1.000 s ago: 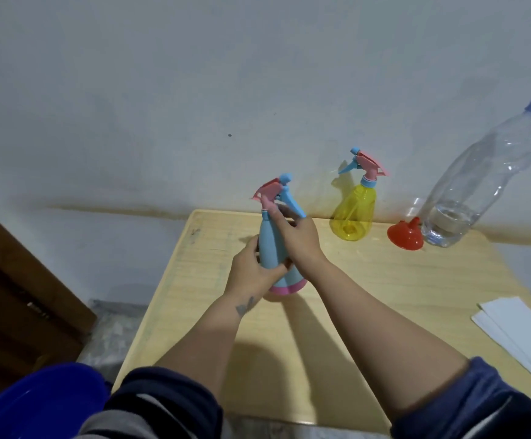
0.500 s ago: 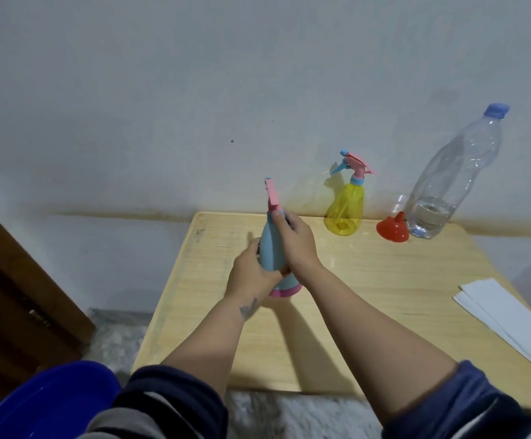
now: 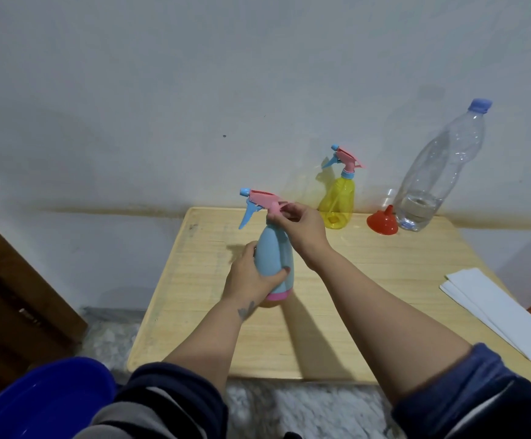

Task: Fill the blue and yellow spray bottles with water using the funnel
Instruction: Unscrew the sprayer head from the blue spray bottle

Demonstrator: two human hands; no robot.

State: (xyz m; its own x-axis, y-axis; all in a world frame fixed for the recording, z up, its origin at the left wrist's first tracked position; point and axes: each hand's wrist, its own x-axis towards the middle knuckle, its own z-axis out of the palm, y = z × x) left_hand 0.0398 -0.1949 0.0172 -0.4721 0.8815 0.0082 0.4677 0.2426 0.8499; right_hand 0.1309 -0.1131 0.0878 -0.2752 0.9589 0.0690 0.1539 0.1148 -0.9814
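The blue spray bottle [image 3: 273, 248] with a pink base stands upright on the wooden table [image 3: 368, 312]. My left hand [image 3: 251, 277] wraps its body. My right hand [image 3: 302, 226] grips the pink and blue spray head [image 3: 257, 201] at the neck, nozzle pointing left. The yellow spray bottle [image 3: 337, 201] stands at the table's far edge by the wall, its head on. A red funnel [image 3: 382, 221] lies mouth down to its right. Beside that, a clear plastic bottle [image 3: 438, 172] with a blue cap holds a little water.
White paper sheets [image 3: 495, 308] lie on the table's right side. A blue basin rim [image 3: 42, 400] shows at the lower left, next to a dark wooden piece of furniture [image 3: 11, 296]. The wall stands right behind the table.
The spray head has turned on the blue bottle: its nozzle pointed right, then edge-on, and now points left. Both hands stayed on the bottle.
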